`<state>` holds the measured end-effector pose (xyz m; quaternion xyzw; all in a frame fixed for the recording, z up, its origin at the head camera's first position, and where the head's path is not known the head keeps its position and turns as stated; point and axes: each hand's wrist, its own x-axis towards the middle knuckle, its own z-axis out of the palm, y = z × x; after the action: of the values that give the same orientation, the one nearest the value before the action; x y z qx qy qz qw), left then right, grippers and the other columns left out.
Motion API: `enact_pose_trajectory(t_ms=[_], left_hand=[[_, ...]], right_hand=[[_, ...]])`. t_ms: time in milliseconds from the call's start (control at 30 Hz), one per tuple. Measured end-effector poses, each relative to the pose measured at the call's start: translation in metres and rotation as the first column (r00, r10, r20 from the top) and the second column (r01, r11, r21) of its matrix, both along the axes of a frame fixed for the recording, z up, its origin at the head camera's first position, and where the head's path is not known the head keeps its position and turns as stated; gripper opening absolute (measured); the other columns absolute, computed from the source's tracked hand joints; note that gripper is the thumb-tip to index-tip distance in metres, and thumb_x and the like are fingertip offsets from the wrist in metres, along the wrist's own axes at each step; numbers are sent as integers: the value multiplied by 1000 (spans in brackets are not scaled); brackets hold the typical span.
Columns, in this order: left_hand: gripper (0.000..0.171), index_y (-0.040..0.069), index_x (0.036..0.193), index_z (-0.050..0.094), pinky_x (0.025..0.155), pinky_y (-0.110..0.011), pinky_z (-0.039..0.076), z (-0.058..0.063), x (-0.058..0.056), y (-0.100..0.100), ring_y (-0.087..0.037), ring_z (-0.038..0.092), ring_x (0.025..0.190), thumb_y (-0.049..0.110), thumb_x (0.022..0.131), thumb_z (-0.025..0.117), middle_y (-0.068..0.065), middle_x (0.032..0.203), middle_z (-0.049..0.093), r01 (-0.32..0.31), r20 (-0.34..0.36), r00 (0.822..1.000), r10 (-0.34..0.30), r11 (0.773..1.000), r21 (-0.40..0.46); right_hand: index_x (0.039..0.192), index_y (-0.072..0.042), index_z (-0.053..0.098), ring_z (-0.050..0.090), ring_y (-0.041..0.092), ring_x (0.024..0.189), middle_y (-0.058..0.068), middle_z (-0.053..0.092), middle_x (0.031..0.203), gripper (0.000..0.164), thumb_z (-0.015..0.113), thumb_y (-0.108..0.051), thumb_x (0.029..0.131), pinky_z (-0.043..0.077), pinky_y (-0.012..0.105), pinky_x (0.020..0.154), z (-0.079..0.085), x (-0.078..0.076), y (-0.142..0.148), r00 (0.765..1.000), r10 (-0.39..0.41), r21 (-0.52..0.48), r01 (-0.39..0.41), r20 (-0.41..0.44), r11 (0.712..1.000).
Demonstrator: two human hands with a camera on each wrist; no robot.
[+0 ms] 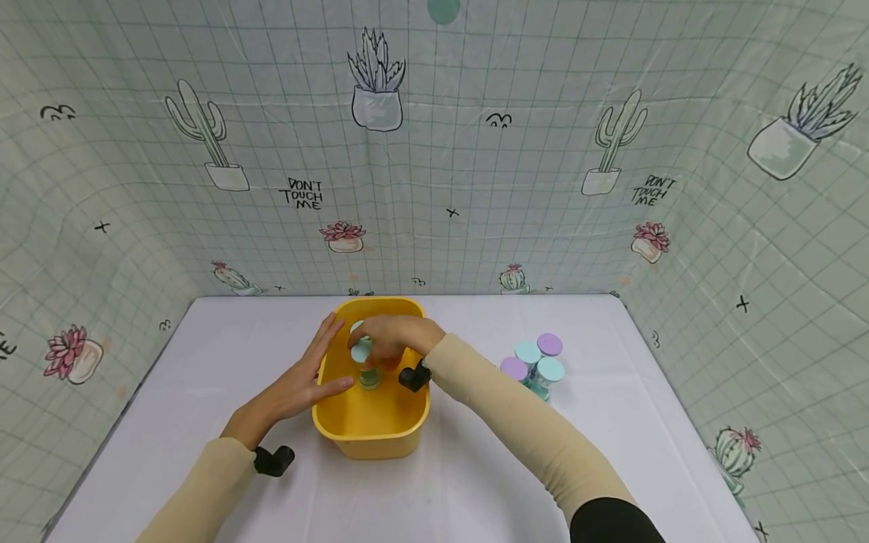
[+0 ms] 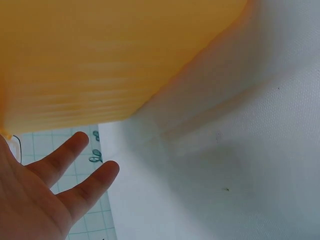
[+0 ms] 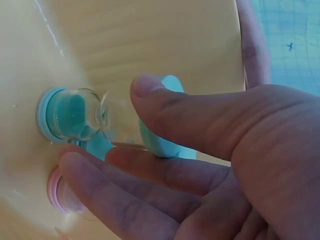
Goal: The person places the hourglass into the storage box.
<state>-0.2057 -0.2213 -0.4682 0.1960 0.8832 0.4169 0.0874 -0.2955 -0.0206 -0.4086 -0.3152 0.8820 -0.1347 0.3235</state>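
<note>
Right hand (image 1: 394,337) is pinching an aqua-lidded jar (image 3: 161,145) inside the yellow bin (image 1: 370,437), close above a second jar (image 3: 69,115); left hand (image 1: 302,385), fingers extended, is resting along the bin's left side; a weak pinch could be letting the first slip, a sideways drift could be toppling the second

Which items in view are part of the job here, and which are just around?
In the job, it seems:
- yellow bin
- jar in the right hand
- other jars in the bin
- jars on the table, likely
- left hand at the bin

Just around:
- patterned curtain
- black wrist devices
</note>
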Motion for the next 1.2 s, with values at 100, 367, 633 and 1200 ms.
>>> enact_pose_trajectory(t_ms=[100,367,633,1200], left_hand=[[100,23,167,4,110,-78,32,1,0,0,-52,7,156,54,94,65,-9,174,-15,3,-1,1000,-3,1000,-1],[99,23,167,4,111,-77,32,2,0,1,-52,7,157,51,95,65,-8,174,-15,4,-1,1000,-4,1000,1],[98,24,167,3,112,-77,29,0,-1,0,-50,5,157,48,95,64,-11,174,-15,5,-7,1000,-5,1000,8],[98,22,167,5,114,-77,23,-2,-1,-1,-50,2,157,42,94,68,-12,174,-13,13,-28,1000,-12,999,35]], right_hand=[[143,-24,61,63,17,106,7,54,149,48,73,-24,97,62,24,75,1,0,0,1000,-18,-16,18,22,1000],[145,-25,60,70,19,98,8,54,150,51,74,-24,96,64,32,82,4,2,3,998,-34,-27,35,51,999],[149,-19,56,73,30,100,12,66,136,53,71,-21,98,63,33,82,23,1,18,997,-16,-88,23,79,996],[148,-8,51,63,36,127,19,62,142,51,64,-25,101,57,45,102,52,-1,152,984,-97,-302,48,-148,952]])
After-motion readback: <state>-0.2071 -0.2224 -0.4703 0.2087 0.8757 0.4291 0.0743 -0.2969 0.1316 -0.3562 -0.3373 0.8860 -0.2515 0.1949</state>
